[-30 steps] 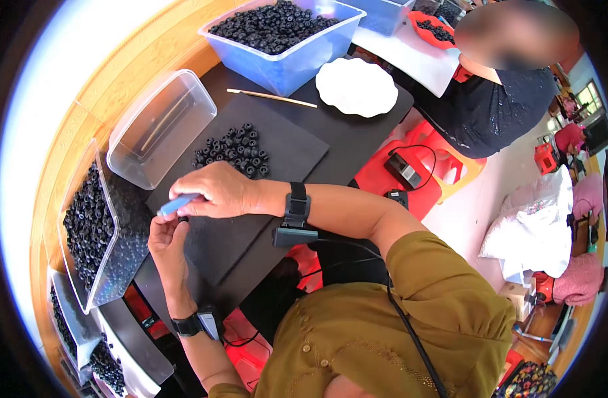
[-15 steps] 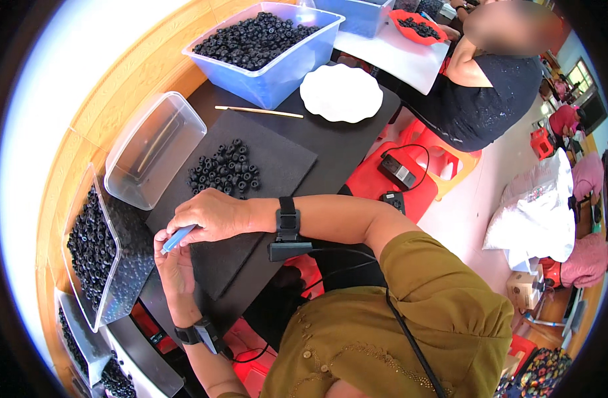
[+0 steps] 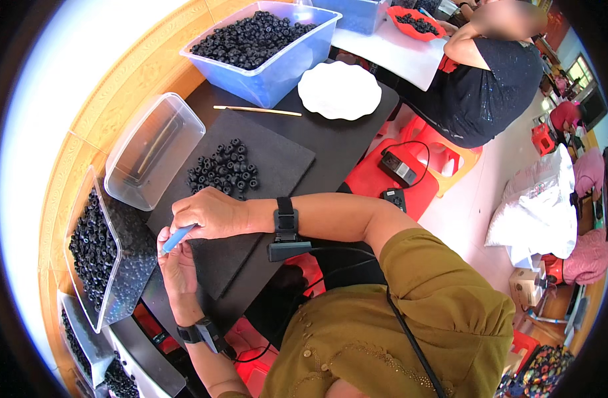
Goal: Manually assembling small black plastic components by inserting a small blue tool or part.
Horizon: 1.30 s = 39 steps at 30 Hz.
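Note:
My right hand (image 3: 214,211) is closed around a slim blue hand tool (image 3: 179,239), whose exact kind I cannot make out. Below and beside it, my left hand (image 3: 179,266) has its fingers pinched together at the tool's far end. Whatever those fingertips grip is too small or hidden to name. Both hands hover over the left edge of a black mat (image 3: 277,146). Just beyond them on the mat lies a loose pile of small black round parts with holes (image 3: 223,167).
A clear bin (image 3: 95,255) of black parts stands left, near a clear tub (image 3: 145,156) with a thin stick. A thin wooden stick (image 3: 257,111), white scalloped plate (image 3: 339,91) and full blue bin (image 3: 261,60) lie farther back. Another person (image 3: 496,86) sits far right.
My hands stay nearly in place around the blue tool, whose angle shifts slightly. The other person's head and arm have moved a little; the whole view shifts slightly.

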Each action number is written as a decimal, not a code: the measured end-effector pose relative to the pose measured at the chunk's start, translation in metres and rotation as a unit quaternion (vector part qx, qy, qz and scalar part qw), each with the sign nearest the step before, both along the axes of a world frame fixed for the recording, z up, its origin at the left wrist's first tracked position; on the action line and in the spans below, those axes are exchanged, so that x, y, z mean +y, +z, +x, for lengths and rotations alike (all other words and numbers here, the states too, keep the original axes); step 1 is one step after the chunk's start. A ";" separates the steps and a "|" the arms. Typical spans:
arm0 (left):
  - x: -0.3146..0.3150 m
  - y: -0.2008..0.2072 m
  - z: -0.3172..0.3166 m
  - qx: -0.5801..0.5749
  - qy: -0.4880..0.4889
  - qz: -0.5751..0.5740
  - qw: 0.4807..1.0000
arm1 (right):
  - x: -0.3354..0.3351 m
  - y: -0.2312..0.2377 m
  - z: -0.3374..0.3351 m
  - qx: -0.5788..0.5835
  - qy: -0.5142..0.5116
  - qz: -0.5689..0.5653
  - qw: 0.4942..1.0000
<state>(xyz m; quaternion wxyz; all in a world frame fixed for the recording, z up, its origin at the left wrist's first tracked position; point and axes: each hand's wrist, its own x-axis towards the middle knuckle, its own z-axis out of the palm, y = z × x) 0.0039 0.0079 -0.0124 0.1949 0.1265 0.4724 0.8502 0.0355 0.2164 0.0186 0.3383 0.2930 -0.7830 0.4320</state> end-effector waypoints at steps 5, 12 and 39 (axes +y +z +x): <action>0.005 0.003 0.002 -0.020 -0.029 0.029 0.999 | 0.001 -0.004 -0.001 0.025 -0.012 0.005 1.000; 0.007 0.008 0.004 -0.035 -0.062 0.067 0.995 | -0.001 0.001 0.000 0.055 -0.018 -0.010 0.998; -0.009 0.015 -0.002 -0.022 -0.054 0.152 0.987 | 0.007 0.016 0.000 -0.099 0.027 0.083 0.991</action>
